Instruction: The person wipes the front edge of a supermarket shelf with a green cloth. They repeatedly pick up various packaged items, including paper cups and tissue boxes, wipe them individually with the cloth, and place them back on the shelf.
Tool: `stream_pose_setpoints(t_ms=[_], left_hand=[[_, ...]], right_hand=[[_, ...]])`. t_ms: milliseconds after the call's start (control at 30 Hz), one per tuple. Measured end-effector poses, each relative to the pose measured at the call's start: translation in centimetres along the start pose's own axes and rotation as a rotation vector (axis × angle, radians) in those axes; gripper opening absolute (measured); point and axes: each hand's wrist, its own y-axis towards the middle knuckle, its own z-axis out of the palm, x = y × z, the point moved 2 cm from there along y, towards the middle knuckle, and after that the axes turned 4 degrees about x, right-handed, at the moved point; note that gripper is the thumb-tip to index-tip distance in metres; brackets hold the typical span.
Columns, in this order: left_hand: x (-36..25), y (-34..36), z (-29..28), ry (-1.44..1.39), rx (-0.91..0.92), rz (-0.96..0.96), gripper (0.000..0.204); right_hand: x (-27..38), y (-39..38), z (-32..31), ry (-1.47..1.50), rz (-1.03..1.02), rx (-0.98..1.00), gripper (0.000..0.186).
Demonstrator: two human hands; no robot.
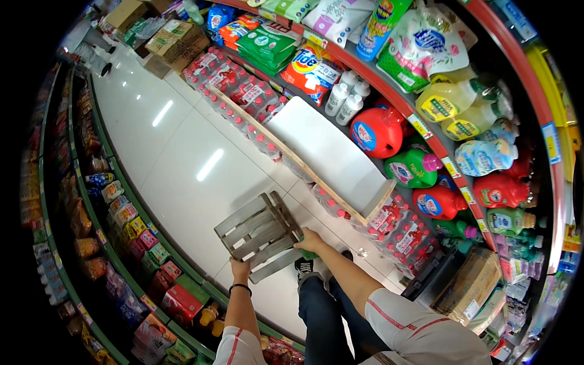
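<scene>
Between my two hands hangs a small greyish slatted wooden pallet [258, 228], held tilted above the tiled floor in front of my legs. My left hand [240, 269], with a dark band at its wrist, is closed on the pallet's near left corner. On the right side edge, my right hand [310, 239] grips the frame. Something green, perhaps a cloth, shows under that hand; I cannot make out what it is. Both hands' fingertips are partly hidden by the wood.
Along the right, shrink-wrapped red-capped bottles [252, 94] support a white board with a wooden edge [325, 155]. Detergent shelves [420, 125] rise behind. Snack shelves [131, 228] line the left. Cardboard boxes [176, 44] stand at the aisle's far end, near another person [91, 52].
</scene>
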Motion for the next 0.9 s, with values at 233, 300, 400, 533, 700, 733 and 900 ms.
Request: stream_pose_setpoints(t_ms=[233,300,400,533,700,733,900], left_hand=[[4.2,1.9,-1.4,-0.290,-0.060,-0.129,0.053],[2.7,1.1,-1.0,-0.359,0.053,-0.175,0.047],[0.5,-2.0,-0.9,-0.469,0.177,-0.112,0.034],[-7.8,-8.6,2.2,-0.578,0.292,-0.012,0.027],[-11.4,-18.0,0.5,-0.747,0.329,-0.138,0.046],[-12.1,-20.8,0.3,-0.768,0.311,-0.171,0.060],[-18.7,-35.1,3.5,-0.744,0.555,-0.169,0.043]], right_hand=[[-0.3,1.7,4.8,-0.036,-0.042,0.170,0.081],[0.0,1.1,3.5,-0.022,-0.030,0.157,0.072],[3.0,-1.6,2.3,-0.013,-0.131,0.169,0.062],[6.1,-5.4,2.3,-0.045,-0.269,0.135,0.053],[12.0,-16.6,-6.7,-0.217,-0.243,0.150,0.080],[13.3,-19.7,-8.3,-0.308,-0.250,0.161,0.089],[12.9,-33.4,-15.5,-0.519,0.038,0.046,0.120]])
